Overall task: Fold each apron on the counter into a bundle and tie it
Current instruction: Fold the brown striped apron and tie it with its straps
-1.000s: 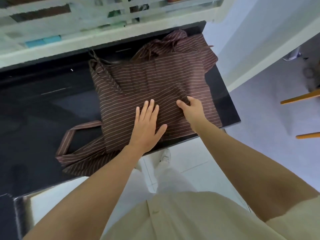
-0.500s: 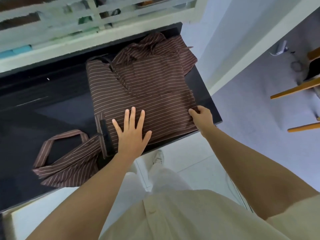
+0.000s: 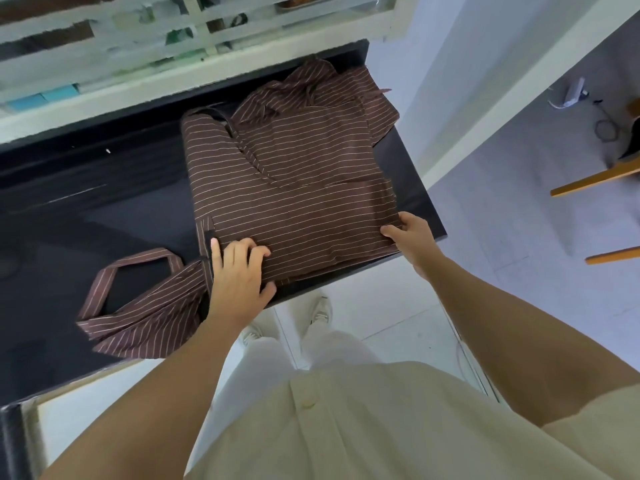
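A brown apron with thin white stripes (image 3: 294,174) lies partly folded on the black counter (image 3: 104,209). Its neck loop and a bunched end (image 3: 138,306) trail off to the near left. My left hand (image 3: 239,275) sits at the apron's near left corner, fingers curled into the cloth. At the near right corner my right hand (image 3: 412,240) pinches the fabric edge, close to the counter's end. More striped cloth is heaped at the far side (image 3: 311,88).
The counter ends just right of the apron, with a tiled floor (image 3: 519,254) below. A white window frame (image 3: 173,46) runs along the back. Wooden chair legs (image 3: 595,178) stand at the far right. My shoes show under the counter edge.
My left hand went from lying flat on the apron to curling its fingers at the near left corner. My right hand slid to the near right corner and took the edge.
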